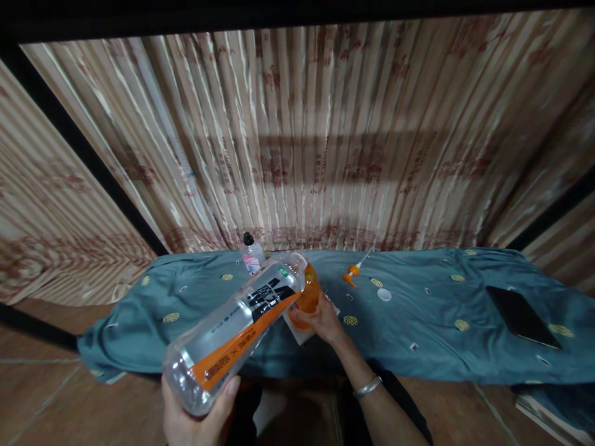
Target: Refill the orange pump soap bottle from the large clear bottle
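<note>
We see our left hand at the bottom of the frame, left of centre, closed round the base of a big clear bottle w/ an orange and black label. The bottle is tilted almost flat, its neck pointing up and to the right, toward the centre of the frame. Its mouth meets a small orange container, which our right hand grips from below, fingers curled round it, approx. at frame centre. A metal bangle sits on the right wrist. Under the right hand lies a white sheet, partly hidden, on the surface, which is covered w/ a teal cloth w/ yellow spots.

Just behind the bottle's neck, upper left of centre, stands a small clear bottle w/ a black cap, upright. To the right of centre lies an orange pump nozzle w/ its thin tube, on its side, and near it a small white round cap. Far right, well apart from the hands, a dark tablet lies flat. A striped curtain fills the top of the frame.
</note>
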